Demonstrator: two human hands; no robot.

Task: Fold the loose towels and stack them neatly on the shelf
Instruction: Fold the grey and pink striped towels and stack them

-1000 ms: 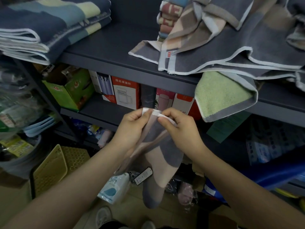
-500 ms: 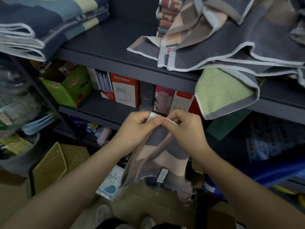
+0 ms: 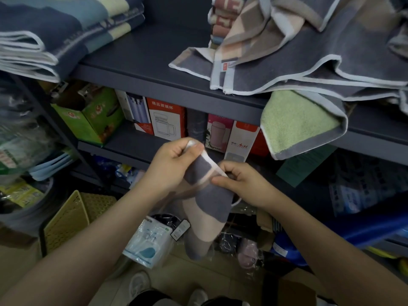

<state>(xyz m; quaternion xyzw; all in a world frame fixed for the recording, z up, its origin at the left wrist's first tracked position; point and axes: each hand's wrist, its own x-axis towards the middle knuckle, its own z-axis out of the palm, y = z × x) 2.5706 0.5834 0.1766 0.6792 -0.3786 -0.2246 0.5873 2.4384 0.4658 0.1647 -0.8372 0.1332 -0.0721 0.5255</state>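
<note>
A small grey and beige striped towel [image 3: 207,208] with a white edge hangs in front of the shelf unit. My left hand [image 3: 170,166] pinches its top corner between thumb and fingers. My right hand [image 3: 240,184] pinches the same white edge lower down and to the right. On the dark shelf [image 3: 154,60] above, a neat folded stack of blue and cream towels [image 3: 55,29] lies at the left. A loose heap of grey, beige and green towels [image 3: 309,62] lies at the right, with a green corner [image 3: 295,124] hanging over the shelf's front edge.
Boxed cups [image 3: 167,122] and a green carton [image 3: 88,115] stand on the lower shelf. A yellow plastic basket [image 3: 68,219], packaged goods [image 3: 148,241] and a blue object [image 3: 353,233] crowd the floor below. My shoes [image 3: 141,283] show at the bottom.
My hands have slid apart along the towel's white edge. The left hand now sits higher, the right hand lower and further right. The hanging towel has swung slightly.
</note>
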